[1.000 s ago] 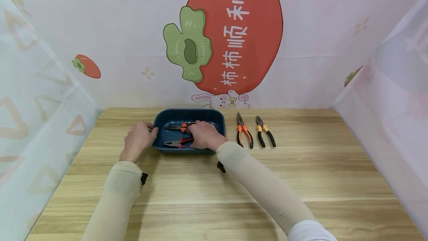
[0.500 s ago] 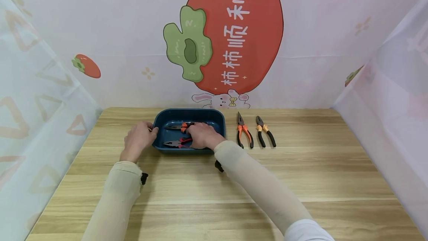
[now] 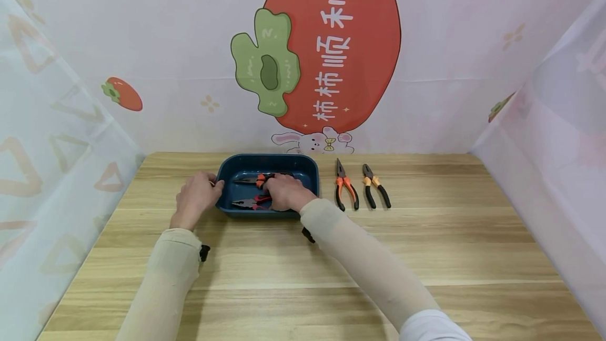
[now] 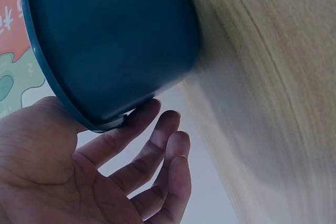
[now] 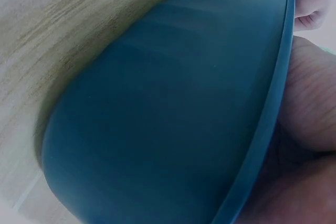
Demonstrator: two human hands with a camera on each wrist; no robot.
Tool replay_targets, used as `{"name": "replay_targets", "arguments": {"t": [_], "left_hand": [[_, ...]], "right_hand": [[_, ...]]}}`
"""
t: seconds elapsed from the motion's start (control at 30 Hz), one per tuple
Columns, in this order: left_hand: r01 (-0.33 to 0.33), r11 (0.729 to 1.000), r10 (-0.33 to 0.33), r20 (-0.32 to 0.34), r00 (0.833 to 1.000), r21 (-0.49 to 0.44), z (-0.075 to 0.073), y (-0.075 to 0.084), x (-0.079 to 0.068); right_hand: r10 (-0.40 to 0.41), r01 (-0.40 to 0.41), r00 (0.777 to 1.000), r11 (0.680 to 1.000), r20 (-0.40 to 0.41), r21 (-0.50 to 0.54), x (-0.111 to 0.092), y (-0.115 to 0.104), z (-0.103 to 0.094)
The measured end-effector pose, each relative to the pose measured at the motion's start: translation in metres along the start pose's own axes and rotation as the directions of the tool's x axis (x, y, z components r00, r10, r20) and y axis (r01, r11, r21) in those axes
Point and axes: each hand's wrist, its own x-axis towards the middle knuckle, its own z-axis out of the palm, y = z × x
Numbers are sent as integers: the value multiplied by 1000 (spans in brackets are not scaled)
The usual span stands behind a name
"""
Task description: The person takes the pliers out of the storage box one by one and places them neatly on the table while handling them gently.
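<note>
A dark blue plastic bin [image 3: 310,170] stands at the back of the wooden table. My left hand [image 3: 196,196] pinches its left end at the rim, thumb over the top and index finger against the outer wall, as the left wrist view shows. Inside lie orange-and-black long-nose pliers [image 3: 246,180] at the back and red-handled pliers [image 3: 243,203] nearer the front. My right hand [image 3: 285,192] reaches over the front rim into the bin, over the handles of both pliers. Its fingertips are hidden, so I cannot tell whether they hold either pair.
Right of the bin, orange-handled long-nose pliers [image 3: 342,178] and yellow-and-black pliers [image 3: 371,180] lie side by side on the table [image 3: 293,278], jaws pointing to the back. A printed cloth [image 3: 189,57] hangs behind the table, with similar cloth at both sides.
My right hand and forearm have shifted slightly left, and the hand covers more of the red handles. The left hand, the bin and the pliers stay where they were.
</note>
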Motion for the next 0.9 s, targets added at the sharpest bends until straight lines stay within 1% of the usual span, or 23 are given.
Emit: {"name": "replay_targets", "arguments": {"t": [0.37, 0.63, 0.9], "left_hand": [[8, 1000, -8, 6, 1000, 3, 0, 1, 0], [14, 1000, -14, 0, 1000, 8, 0, 0, 0], [10, 1000, -10, -3, 1000, 2, 0, 1, 1]], "right_hand": [[7, -7, 1000, 998, 6, -61, -2, -1, -2], [-3, 5, 1000, 997, 19, -80, -1, 0, -2], [3, 0, 999, 995, 36, -97, 0, 0, -3]]}}
